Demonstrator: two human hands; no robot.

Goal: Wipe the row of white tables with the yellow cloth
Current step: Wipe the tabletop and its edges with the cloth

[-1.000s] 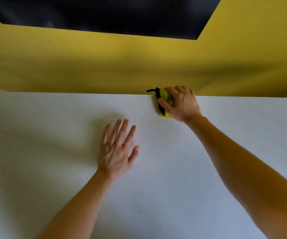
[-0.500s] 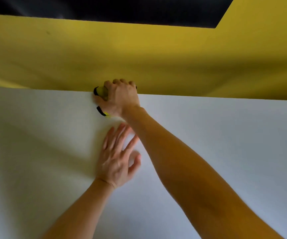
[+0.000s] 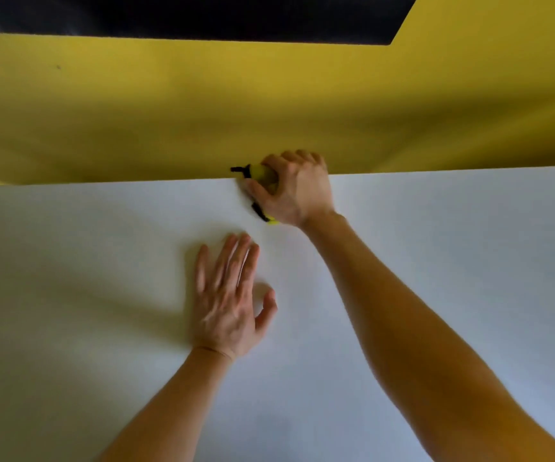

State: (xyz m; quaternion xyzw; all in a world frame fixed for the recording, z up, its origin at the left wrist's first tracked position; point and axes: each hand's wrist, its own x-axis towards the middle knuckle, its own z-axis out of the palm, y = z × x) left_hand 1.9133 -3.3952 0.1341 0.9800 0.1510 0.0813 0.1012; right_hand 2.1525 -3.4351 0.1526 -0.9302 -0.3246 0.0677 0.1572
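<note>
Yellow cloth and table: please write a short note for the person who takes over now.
Right hand: closed on the bunched cloth, pressing it at the far edge of the table.
Left hand: open, flat on the table, nearer than the right, holding nothing.
Done: cannot tell from the surface; no marks show.
Left: finish wiping this table, then go on along the row; no other tables are in view.

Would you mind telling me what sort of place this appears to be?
Hard to say; perhaps a canteen or classroom. A wide white table meets a yellow surface behind, with a dark area above. The right hand presses a yellow cloth at the far edge.
</note>
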